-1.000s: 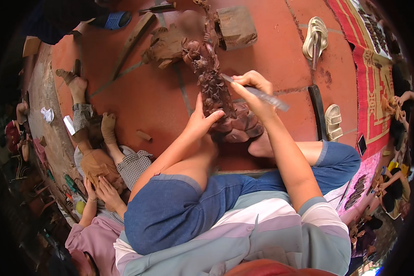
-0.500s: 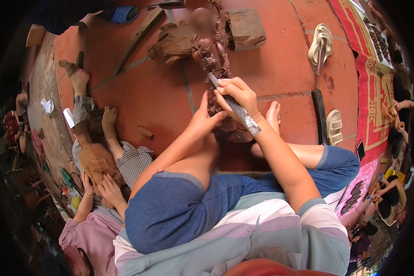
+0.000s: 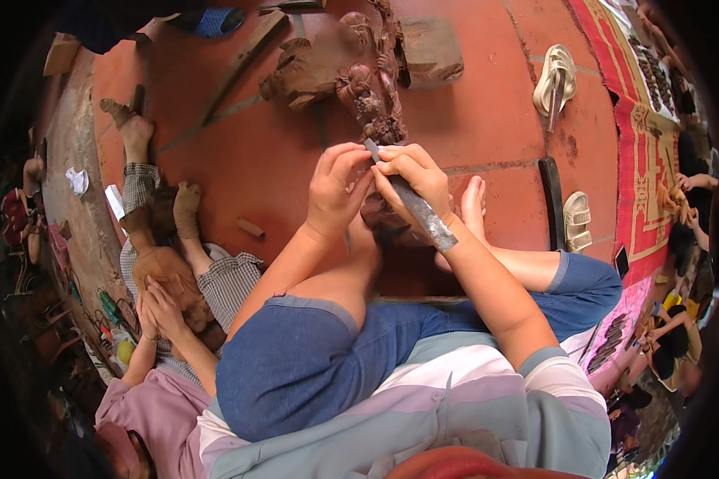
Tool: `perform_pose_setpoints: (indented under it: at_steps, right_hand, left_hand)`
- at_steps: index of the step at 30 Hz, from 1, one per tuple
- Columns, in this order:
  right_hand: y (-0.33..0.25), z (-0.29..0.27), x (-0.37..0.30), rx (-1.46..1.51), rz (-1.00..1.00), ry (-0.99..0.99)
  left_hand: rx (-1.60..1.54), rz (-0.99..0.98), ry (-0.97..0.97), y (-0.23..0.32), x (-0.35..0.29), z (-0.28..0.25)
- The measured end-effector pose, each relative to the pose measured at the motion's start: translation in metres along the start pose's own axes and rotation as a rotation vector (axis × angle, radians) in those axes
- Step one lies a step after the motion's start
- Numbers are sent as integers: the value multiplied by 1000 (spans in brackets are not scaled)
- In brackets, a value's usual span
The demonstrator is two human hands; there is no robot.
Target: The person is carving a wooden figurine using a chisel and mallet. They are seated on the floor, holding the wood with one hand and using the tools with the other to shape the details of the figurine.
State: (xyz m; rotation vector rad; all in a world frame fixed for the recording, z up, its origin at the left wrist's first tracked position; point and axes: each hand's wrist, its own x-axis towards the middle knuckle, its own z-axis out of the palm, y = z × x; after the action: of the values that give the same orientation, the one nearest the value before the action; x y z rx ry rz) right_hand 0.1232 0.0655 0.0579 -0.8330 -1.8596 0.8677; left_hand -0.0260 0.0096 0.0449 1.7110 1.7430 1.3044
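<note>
A dark reddish-brown wood carving (image 3: 358,86) with detailed figures stretches away from between my legs, and its near part is hidden behind my hands. My right hand (image 3: 417,174) is closed round a flat grey metal chisel (image 3: 423,214). Its narrow tip points up and left, toward the carving, while the wide end lies over my right wrist. My left hand (image 3: 335,190) is raised beside the chisel tip with its fingers curled in. Those fingertips sit close to the blade, and whether they pinch it or something small is unclear.
Under the carving's far part lie rough wood blocks (image 3: 431,54). A long wood strip (image 3: 244,68) rests at the upper left. On the right are pale sandals (image 3: 555,84) and a dark bar (image 3: 551,203). At left, a co-worker handles a brown carved piece (image 3: 168,275).
My left hand has lifted off the carving's side and curled its fingers up by the chisel tip. The chisel tip has drawn back slightly toward me. The co-worker's hands have come together.
</note>
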Motion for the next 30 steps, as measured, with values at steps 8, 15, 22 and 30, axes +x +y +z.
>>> perform_pose_setpoints:
  at_steps: [8,15,22,30]
  right_hand:
    - [-31,-11,-40,38,123,-164]
    - [-21,-4,-39,22,153,-98]
    - [4,8,-38,-96,69,-65]
    - [-9,-1,-45,11,155,-114]
  left_hand:
    - [154,303,-75,-7,-1,-7]
    - [160,326,-29,-11,8,0]
    - [187,211,42,-18,10,22]
    - [140,147,4,-8,-6,18]
